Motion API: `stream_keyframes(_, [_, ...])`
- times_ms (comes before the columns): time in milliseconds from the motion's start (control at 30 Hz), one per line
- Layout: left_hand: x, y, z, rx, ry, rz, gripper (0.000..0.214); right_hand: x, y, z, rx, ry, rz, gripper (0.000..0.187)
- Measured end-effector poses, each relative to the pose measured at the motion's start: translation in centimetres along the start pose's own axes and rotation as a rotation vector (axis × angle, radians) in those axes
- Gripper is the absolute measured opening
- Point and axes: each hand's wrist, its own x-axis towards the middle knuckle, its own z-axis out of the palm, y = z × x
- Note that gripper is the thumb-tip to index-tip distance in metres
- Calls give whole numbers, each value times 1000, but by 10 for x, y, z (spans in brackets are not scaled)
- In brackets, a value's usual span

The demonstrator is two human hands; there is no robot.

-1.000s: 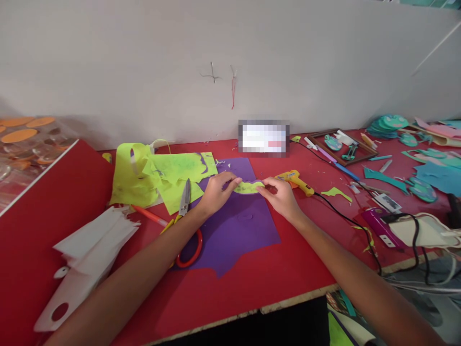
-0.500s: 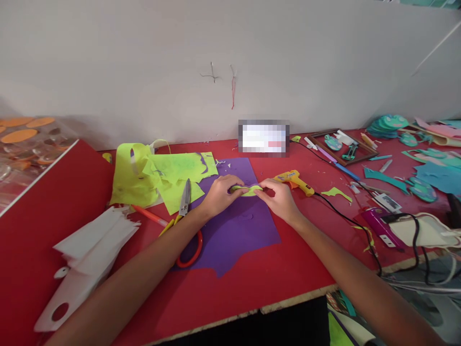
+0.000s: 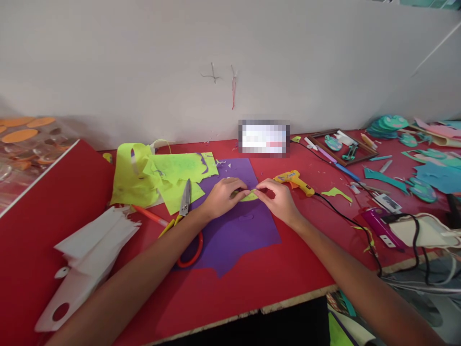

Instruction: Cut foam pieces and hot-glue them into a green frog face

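Fingertips of both hands have been brought closer together since the earlier frame, and less of the yellow-green piece (image 3: 249, 197) is now left exposed between them; the surrounding items are unchanged in place.

Left hand (image 3: 226, 196): thumb and fingers closed in a pinch on the left part of the piece. Right hand (image 3: 278, 196): likewise closed, the right part pinched, its fingertips set just beside those of the left.

Yellow-green piece: small, held above the far half of a purple sheet (image 3: 230, 240), mostly covered by the fingers; contact with the sheet cannot be told.

Purple sheet: laid flat on the red tabletop (image 3: 288, 274), near edge cut irregularly.

Scissors (image 3: 185, 199): blades pointed toward the wall (image 3: 144, 72), handles partly hidden by the left forearm, one red loop rested on the sheet.

Glue gun (image 3: 297, 181): yellow, corded, laid on its side near the right hand.

Yellow-green sheets (image 3: 180, 166): overlapped, placed beyond the scissors to the left.

Orange pen (image 3: 151, 216): laid between those sheets and a group of white cut pieces (image 3: 97, 240).

Brown tray (image 3: 360, 160): placed at the far right, small items contained.
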Motion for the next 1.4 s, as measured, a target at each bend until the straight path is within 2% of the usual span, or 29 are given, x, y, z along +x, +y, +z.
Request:
stream_keyframes(167, [0, -2, 1, -27, -22, -26, 26, 0, -2, 2, 27, -1, -4, 19])
stream_keyframes(267, [0, -1, 1, -14, -60, -56, 30, 1, 0, -5, 41, 135, 46, 17])
stream_keyframes(333, [-1, -1, 1, 23, -44, -81, 31, 3, 7, -19, -53, 251, 97, 20])
stream_keyframes(433, [-1, -2, 1, 58, 73, -132, 31, 6, 24, -51, -392, 299, 164, 27])
stream_keyframes(533, [-1, -9, 0, 54, 167, -205, 31, 6, 42, -82, -744, 229, 280, 36])
stream_keyframes(633, [0, -15, 0, 51, 196, -277, 31, 3, 53, -98, -908, 20, 478, 46])
stream_keyframes(700, [0, -16, 1, 63, 171, -301, 36, 0, 55, -98, -889, -112, 579, 54])
stream_keyframes(767, [0, -13, 1, 83, 112, -295, 43, -2, 55, -91, -848, -171, 588, 59])
stream_keyframes(900, [0, -5, 0, 154, -14, -227, 51, -3, 54, -76, -879, -152, 477, 57])
stream_keyframes(1000, [1, -3, -1, 162, -29, -231, 54, -3, 55, -70, -881, -154, 508, 45])
stream_keyframes(1067, [2, -5, 0, 122, -3, -267, 55, -1, 54, -69, -856, -113, 531, 38])
stream_keyframes(1200, [4, -16, -1, 34, 26, -303, 47, 5, 49, -67, -676, 76, 490, 36])
stream_keyframes(1300, [5, -25, -11, -29, -138, -230, 29, 8, 42, -61, -504, 173, 397, 37])
stream_keyframes(1400, [4, -29, -27, -128, -346, -129, 39, 7, 35, -50, -423, 194, 295, 38])
